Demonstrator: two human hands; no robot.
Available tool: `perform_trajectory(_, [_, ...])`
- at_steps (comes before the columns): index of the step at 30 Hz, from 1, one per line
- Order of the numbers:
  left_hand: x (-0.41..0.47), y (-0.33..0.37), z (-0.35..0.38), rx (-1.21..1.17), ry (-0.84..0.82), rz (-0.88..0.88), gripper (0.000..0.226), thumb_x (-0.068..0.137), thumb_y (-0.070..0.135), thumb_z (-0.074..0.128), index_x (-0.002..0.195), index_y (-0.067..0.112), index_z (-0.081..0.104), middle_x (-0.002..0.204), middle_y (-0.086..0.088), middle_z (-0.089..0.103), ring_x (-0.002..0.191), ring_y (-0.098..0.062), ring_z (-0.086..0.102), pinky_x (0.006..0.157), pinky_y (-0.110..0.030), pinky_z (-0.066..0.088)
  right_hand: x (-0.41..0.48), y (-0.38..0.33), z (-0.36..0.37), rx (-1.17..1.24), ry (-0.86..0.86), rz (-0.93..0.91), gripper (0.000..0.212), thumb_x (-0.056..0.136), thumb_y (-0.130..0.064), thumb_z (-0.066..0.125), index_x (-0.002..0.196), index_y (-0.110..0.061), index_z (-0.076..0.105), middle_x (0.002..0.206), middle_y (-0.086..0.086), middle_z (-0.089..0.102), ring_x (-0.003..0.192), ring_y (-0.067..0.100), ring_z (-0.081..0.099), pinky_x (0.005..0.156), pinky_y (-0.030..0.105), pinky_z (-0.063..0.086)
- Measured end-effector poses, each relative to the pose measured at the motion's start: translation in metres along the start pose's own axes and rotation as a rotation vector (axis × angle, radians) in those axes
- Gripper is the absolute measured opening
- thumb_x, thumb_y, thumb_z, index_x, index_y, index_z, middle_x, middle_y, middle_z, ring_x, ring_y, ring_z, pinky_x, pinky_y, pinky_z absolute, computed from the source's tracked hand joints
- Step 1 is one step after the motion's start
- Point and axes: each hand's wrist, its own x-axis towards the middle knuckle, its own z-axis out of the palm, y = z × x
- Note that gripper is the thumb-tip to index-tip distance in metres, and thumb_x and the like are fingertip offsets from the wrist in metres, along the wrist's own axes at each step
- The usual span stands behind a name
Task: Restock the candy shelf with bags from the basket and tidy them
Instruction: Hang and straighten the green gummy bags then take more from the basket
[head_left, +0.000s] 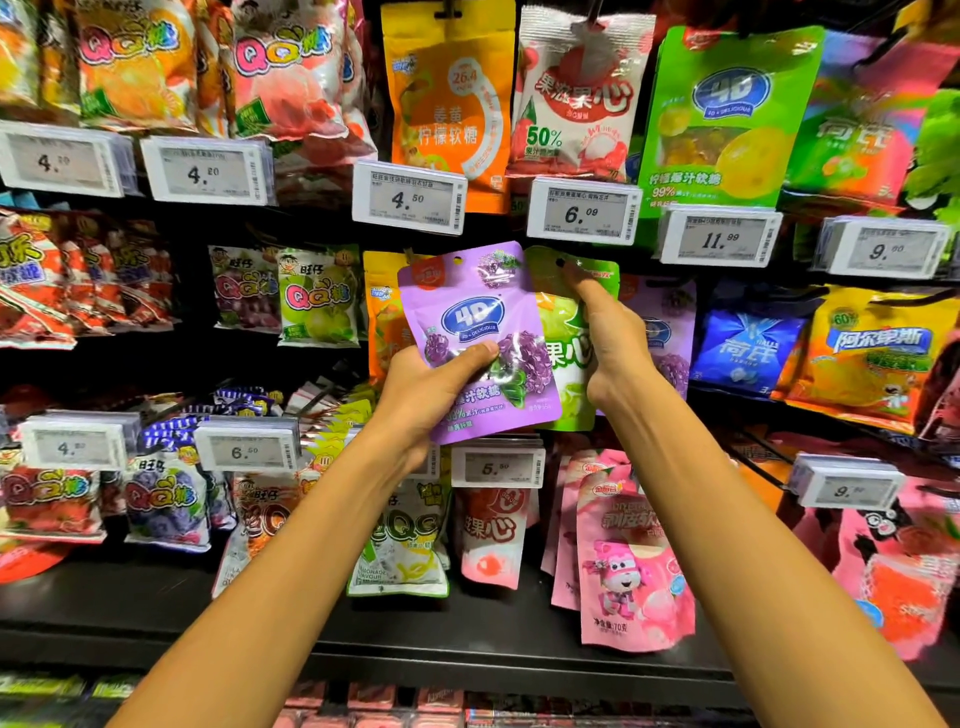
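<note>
My left hand (434, 387) grips a purple 4D grape candy bag (475, 312) by its lower left part, thumb across the front, and holds it up before the middle shelf row. Behind it hangs a green candy bag (563, 322) on a peg. My right hand (608, 332) holds that green bag, with the index finger stretched up to its top near the hang hole. More purple 4D bags (670, 332) hang just to the right of the green one. The basket is out of view.
Candy bags hang in three rows on a dark peg shelf, with white price tags (408, 197) jutting out below each row. An orange bag (382, 317) hangs left of the purple one, blue bags (743, 348) further right, pink bags (628, 561) below.
</note>
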Motion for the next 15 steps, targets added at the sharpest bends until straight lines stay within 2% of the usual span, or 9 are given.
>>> perform_trajectory(4, [0.0015,0.0006,0.0021,-0.004,0.012,-0.013,0.01,0.083,0.014,0.075,0.091,0.019,0.072,0.089,0.001,0.078,0.079,-0.016,0.075,0.061,-0.024,0.057,0.0022,-0.0026,0.0009,-0.009,0.011,0.004,0.028,0.078,-0.027,0.074,0.102,-0.014,0.07,0.087,0.011,0.07,0.064,0.022,0.065,0.057,0.027,0.054])
perform_trajectory(10, [0.0024,-0.0009,0.0046,0.017,0.041,-0.012,0.009,0.082,0.013,0.075,0.089,0.018,0.072,0.084,0.004,0.077,0.076,-0.013,0.074,0.059,-0.022,0.057,0.0018,-0.0043,0.0013,-0.037,0.015,0.053,0.042,0.075,-0.029,0.075,0.111,-0.008,0.07,0.099,0.014,0.075,0.076,0.026,0.069,0.069,0.037,0.059])
perform_trajectory(15, [0.0024,-0.0018,0.0068,0.048,0.067,-0.027,0.008,0.081,0.015,0.075,0.088,0.018,0.072,0.082,0.004,0.077,0.075,-0.011,0.074,0.06,-0.022,0.057,0.0016,-0.0047,0.0029,-0.026,0.044,0.004,0.014,0.078,-0.022,0.074,0.089,-0.013,0.07,0.08,0.01,0.07,0.066,0.023,0.064,0.066,0.035,0.055])
